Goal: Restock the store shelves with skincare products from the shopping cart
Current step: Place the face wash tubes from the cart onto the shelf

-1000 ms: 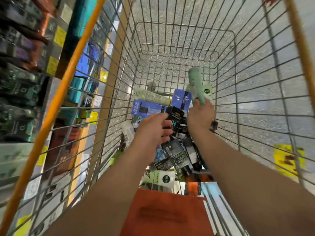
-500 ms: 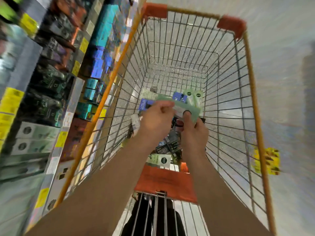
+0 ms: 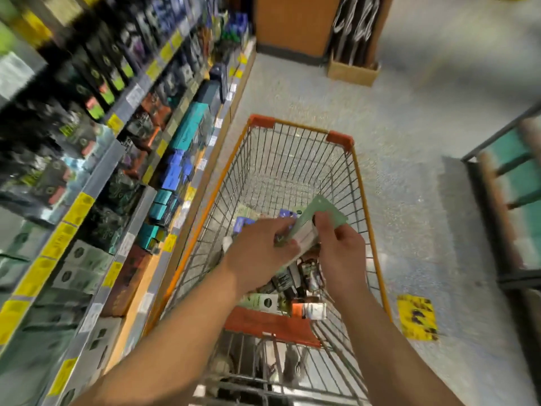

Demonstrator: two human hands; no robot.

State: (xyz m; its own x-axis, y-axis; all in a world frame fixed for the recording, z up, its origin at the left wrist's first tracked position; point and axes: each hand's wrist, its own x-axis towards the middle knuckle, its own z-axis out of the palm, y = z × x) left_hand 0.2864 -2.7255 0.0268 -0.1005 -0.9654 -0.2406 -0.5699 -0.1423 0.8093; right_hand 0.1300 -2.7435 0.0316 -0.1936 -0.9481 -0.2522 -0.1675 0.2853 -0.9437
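A pale green skincare tube [image 3: 323,210] is held above the shopping cart [image 3: 370,218] by both hands. My right hand [image 3: 341,253] grips its right side with the thumb on top. My left hand [image 3: 260,247] pinches its lower left end. Under the hands, the cart bottom holds several boxed and tubed skincare products [image 3: 295,276], dark, blue, green and white. The store shelves [image 3: 117,159] run along the left, filled with rows of dark, teal and blue boxes behind yellow price tags.
An orange panel [image 3: 263,323] closes the cart's near end. A cardboard box [image 3: 352,73] and a wooden pillar [image 3: 292,24] stand at the aisle's far end. A metal rack [image 3: 509,200] stands on the right. A yellow floor marker [image 3: 417,320] lies beside the cart.
My right hand lifted the green tube out of the cart and my left hand joined it on the tube. The view pulled back and up from inside the cart.
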